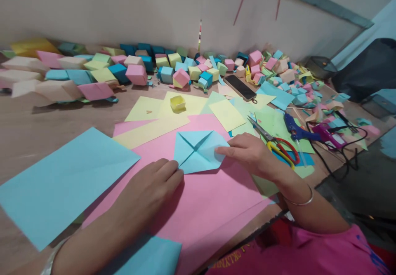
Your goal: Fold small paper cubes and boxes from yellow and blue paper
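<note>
A light blue sheet of paper (pixel 198 159) lies on pink paper in front of me, its flaps folded to the middle so the edges form an X. My left hand (pixel 162 180) has curled fingers gripping its lower left corner; the thumb is hidden. At the right corner, my right hand (pixel 249 153) holds the paper with the index finger stretched over the flap. Just beyond the right hand are scissors (pixel 274 139) with red and yellow handles. Under the folded piece spreads a large pink sheet (pixel 213 200).
A flat blue sheet (pixel 68 184) lies left, another blue sheet (pixel 151 256) near the front edge. Behind are yellow sheets (pixel 145 108), a small yellow paper box (pixel 177 102), a phone (pixel 239 87) and many folded paper cubes (pixel 136 74). A glue gun (pixel 298 130) with cable lies right.
</note>
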`<state>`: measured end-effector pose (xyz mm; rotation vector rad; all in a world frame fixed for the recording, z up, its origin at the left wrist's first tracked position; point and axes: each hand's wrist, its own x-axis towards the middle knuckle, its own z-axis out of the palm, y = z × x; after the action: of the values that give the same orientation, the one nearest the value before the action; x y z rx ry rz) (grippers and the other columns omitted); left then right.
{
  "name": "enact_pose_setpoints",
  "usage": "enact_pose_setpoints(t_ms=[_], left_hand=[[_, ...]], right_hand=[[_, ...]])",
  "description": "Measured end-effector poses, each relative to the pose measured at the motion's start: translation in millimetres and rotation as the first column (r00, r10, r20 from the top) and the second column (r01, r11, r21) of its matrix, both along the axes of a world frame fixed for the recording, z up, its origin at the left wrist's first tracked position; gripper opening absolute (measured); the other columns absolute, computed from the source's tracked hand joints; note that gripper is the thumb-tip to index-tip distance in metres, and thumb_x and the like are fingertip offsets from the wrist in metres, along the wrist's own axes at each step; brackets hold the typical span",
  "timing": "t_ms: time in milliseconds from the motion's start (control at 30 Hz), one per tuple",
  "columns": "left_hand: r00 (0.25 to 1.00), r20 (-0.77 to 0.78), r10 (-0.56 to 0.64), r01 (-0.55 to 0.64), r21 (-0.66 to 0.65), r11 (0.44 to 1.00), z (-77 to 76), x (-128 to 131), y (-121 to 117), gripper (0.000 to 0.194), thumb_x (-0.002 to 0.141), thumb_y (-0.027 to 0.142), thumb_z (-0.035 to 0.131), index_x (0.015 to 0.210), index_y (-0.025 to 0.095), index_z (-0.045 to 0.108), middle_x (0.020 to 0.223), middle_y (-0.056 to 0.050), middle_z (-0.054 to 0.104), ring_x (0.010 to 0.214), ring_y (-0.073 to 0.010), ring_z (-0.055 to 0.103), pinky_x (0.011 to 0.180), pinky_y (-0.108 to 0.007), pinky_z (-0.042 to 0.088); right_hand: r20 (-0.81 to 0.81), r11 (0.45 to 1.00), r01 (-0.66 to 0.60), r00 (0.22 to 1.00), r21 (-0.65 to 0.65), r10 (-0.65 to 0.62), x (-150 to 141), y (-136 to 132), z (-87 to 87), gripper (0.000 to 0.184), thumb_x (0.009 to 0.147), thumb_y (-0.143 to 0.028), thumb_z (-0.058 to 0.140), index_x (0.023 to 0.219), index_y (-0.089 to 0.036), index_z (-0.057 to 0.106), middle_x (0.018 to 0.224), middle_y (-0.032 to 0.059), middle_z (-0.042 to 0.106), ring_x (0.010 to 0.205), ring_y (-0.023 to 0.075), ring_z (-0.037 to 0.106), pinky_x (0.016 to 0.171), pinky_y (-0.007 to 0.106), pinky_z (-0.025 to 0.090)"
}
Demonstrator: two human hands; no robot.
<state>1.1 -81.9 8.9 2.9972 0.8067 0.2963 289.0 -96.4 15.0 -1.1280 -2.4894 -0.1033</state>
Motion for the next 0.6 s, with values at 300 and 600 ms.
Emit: enact_pose_setpoints(t_ms=[300, 600], left_hand=[[0.995, -0.087, 0.039, -0.026, 0.138, 0.990, -0.5, 0.9, -4.0, 0.029, 0.076, -0.005, 0.039, 0.077, 0.012, 0.063, 0.076, -0.010, 0.058, 0.068, -0.0217, 0.050, 0.060, -0.037, 0.043], [0.995, -0.061, 0.082, -0.057, 0.336, 0.940, -8.5, -1.4, -22.7, 0.035, 0.084, 0.000, 0.040, 0.108, 0.005, 0.065, 0.102, -0.019, 0.068, 0.095, -0.0316, 0.060, 0.069, -0.042, 0.048]], right_hand=[[0.118, 0.994, 0.028, 0.992, 0.109, -0.041, -9.5, -6.6, 13.2, 0.024, 0.092, -0.014, 0.048, 0.081, -0.021, 0.067, 0.061, -0.0003, 0.052, 0.065, 0.0141, 0.042, 0.064, 0.032, 0.030], [0.015, 0.995, -0.043, 0.999, 0.088, 0.042, -4.9, -2.0, 8.7, 0.022, 0.090, -0.007, 0.052, 0.089, -0.025, 0.065, 0.099, 0.0005, 0.068, 0.096, 0.0163, 0.053, 0.081, 0.033, 0.036]])
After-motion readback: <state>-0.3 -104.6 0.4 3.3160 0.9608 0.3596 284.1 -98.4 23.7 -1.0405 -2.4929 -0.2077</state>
